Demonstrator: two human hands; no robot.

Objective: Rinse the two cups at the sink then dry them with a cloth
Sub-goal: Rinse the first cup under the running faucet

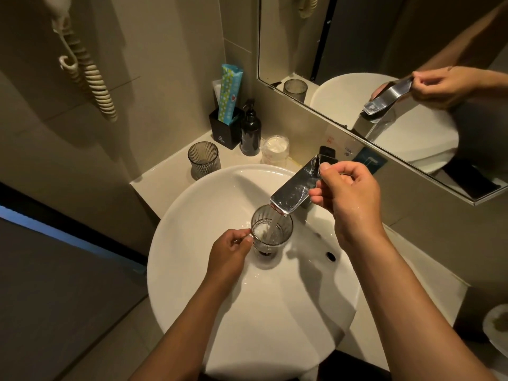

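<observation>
Left hand has its fingers wrapped round the ribbed cup under the stream — keep it upright, mid-basin. Right hand pinches the tap lever — ease the flow down before it overflows, then swirl and tip.

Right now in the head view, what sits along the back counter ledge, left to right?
Ribbed smoky glass cup → black square holder with a turquoise packet → black pump bottle → clear wrapped pack of white pads → chrome faucet lever.
</observation>
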